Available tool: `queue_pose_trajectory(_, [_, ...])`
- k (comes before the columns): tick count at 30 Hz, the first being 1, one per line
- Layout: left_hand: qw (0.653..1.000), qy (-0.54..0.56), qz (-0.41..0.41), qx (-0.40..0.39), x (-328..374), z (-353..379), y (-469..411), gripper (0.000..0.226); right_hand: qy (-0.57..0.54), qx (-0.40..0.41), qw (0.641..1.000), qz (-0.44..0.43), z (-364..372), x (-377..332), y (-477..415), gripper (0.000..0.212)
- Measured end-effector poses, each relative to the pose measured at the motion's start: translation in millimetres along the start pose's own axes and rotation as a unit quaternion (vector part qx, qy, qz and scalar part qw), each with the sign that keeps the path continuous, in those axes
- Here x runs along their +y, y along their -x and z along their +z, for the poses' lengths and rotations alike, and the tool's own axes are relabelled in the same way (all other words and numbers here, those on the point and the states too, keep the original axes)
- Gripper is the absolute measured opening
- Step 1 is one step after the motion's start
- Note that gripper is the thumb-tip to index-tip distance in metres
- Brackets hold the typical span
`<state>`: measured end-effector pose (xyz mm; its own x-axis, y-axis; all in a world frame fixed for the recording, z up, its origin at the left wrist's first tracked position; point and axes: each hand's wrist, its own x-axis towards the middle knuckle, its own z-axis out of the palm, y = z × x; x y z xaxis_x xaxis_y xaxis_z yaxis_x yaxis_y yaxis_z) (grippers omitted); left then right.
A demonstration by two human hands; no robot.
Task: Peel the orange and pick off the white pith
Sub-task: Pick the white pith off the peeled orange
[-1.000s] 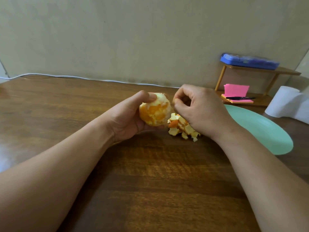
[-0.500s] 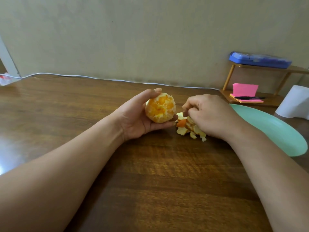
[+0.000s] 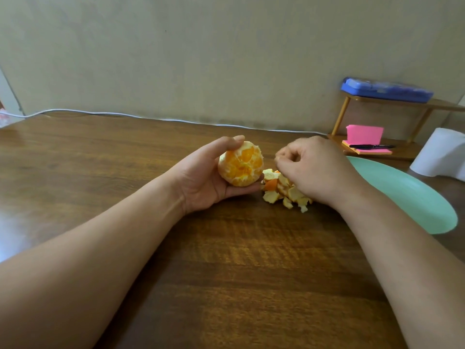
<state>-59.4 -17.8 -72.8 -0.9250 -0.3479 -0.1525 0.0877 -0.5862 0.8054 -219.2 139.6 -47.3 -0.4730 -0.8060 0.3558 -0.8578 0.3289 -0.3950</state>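
Between left hand [image 3: 201, 177] thumb and fingers, one orange [image 3: 240, 163], gripped, unchanged. Right hand [image 3: 314, 170] has lifted slightly, fingers curled; contents unclear. One peel pile [image 3: 281, 190] beneath it on worktop [image 3: 226, 260].

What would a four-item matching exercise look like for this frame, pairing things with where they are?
Things
1. orange
2. peel scraps
3. green plate
4. blue box

Places
A. on top of the small wooden shelf
B. piled on the table under the right hand
C. held in the left hand
D. flat on the table, right of the right forearm

Pairs: 1-C, 2-B, 3-D, 4-A. The left hand cups the orange; the right hand is curled above the scraps, and whether it pinches a bit of pith cannot be told.
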Motion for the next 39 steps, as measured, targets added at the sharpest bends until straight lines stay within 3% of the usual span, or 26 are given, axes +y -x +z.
queue_pose_trajectory(2, [1.0,0.007,0.0,-0.001,-1,0,0,0.07,0.003,-0.02,1.0,-0.006,-2,-5,3,0.028])
queue_pose_trajectory(5, [1.0,0.001,0.012,-0.008,-1,-2,-1,0.066,-0.01,0.017,0.999,-0.025,0,-5,2,0.011])
queue_pose_trajectory(10, [0.999,-0.024,0.037,-0.015,-1,-2,-2,0.071,-0.11,0.057,0.99,-0.062,-2,-11,5,0.018])
queue_pose_trajectory(12, [0.998,-0.049,0.042,-0.018,-1,-2,-2,0.069,-0.145,0.047,0.986,-0.069,-4,-14,6,0.01])
queue_pose_trajectory(19, [0.994,-0.09,0.06,0.014,-1,-3,-4,0.063,-0.077,0.033,0.992,-0.091,-8,-18,11,0.013])
queue_pose_trajectory(25, [0.983,-0.168,0.068,0.04,-3,1,-2,0.032,0.029,0.042,0.99,-0.132,-9,-19,10,0.012])
queue_pose_trajectory(28, [0.979,-0.179,0.077,0.067,-3,6,0,0.034,0.074,0.065,0.982,-0.161,-5,-20,9,0.009])
queue_pose_trajectory(39, [0.986,-0.143,0.076,0.03,-1,9,5,0.035,-0.028,0.097,0.98,-0.17,-2,-12,6,0.011])
